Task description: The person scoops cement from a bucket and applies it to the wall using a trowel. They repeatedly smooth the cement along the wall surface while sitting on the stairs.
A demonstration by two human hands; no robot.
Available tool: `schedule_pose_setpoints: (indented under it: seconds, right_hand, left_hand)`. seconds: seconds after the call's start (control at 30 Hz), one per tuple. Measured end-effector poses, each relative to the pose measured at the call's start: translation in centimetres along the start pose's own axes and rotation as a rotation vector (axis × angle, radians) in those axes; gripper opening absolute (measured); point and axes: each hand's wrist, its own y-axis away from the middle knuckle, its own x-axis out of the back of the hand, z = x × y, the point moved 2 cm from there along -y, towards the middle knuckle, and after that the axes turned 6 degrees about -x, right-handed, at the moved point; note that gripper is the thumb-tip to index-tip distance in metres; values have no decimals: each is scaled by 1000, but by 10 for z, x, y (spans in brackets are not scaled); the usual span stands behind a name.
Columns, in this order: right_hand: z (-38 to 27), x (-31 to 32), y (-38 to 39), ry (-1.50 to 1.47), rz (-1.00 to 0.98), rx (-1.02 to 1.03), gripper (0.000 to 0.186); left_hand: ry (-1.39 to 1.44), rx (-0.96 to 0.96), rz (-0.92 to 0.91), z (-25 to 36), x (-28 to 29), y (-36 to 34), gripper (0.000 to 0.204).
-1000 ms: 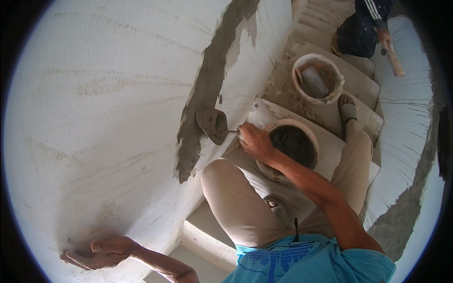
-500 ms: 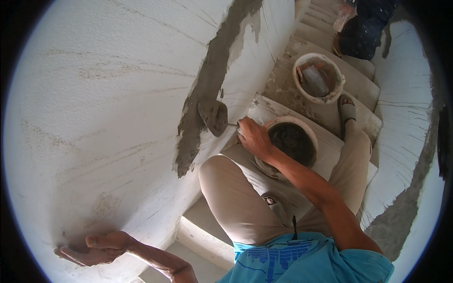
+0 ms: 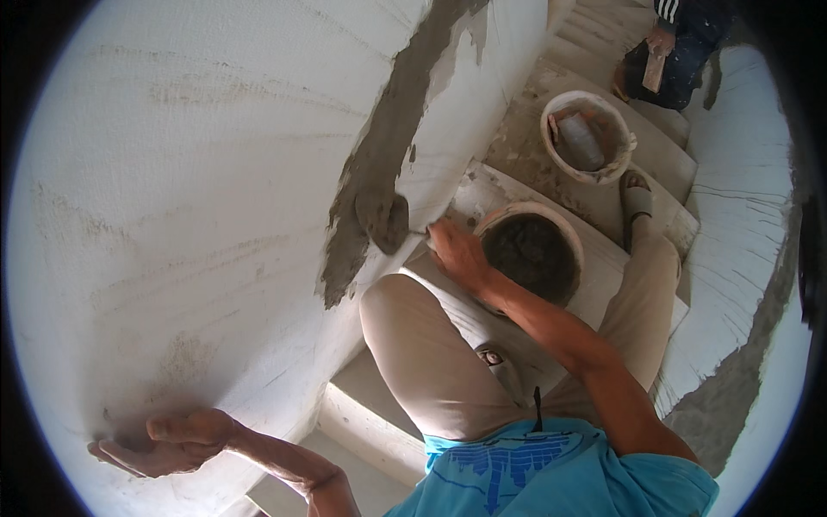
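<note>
My right hand (image 3: 457,255) is closed round the handle of a trowel (image 3: 389,226). The trowel's mortar-smeared blade lies against a rough strip of wet grey mortar (image 3: 379,142) on the white wall, near the strip's lower end. Just beside my right forearm stands a bucket of dark mortar (image 3: 536,257) on a stair step. My left hand (image 3: 168,441) is at the wall on the lower left, palm turned toward it, fingers stretched out and holding nothing. Whether the whole palm touches the wall I cannot tell.
A second bucket (image 3: 551,129) holding a grey block and reddish pieces stands on a higher step (image 3: 655,155). Farther up, a person's hand (image 3: 662,40) holds a flat board (image 3: 654,72). Another grey mortar strip (image 3: 724,388) runs along the right wall. My knees flank the mortar bucket.
The trowel has slid a little downward along the mortar strip with my right hand. My left hand stays at the wall. Up the stairs, the other person's hand and board have shifted.
</note>
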Motion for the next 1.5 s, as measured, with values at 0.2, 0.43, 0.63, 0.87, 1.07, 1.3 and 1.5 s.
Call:
schedule_pose_setpoints:
  seconds: [0.2, 0.43, 0.63, 0.87, 1.07, 1.3, 1.5]
  right_hand:
    - [4, 7, 5, -69, 83, -101, 39]
    - [-9, -3, -12, -135, 105, -261, 37]
    - [-19, -9, 46, -139, -174, -302, 38]
    - [-3, -1, 8, -260, 114, -337, 39]
    - [-18, -30, 13, -276, 64, -360, 37]
    - [-28, -60, 76, -245, -294, -479, 43]
    - [-28, -41, 47, -336, -65, -520, 40]
  left_hand:
    - [20, -52, -15, -2, 2, 2, 65]
    - [160, -30, 5, 2, -1, -1, 66]
    - [87, -71, -4, -7, 1, 1, 65]
    - [149, 49, -18, 5, 4, 3, 61]
    - [119, 45, -12, -2, 3, 6, 58]
    - [151, -42, 33, -3, 2, 8, 56]
    - [100, -80, -4, -12, 4, 9, 54]
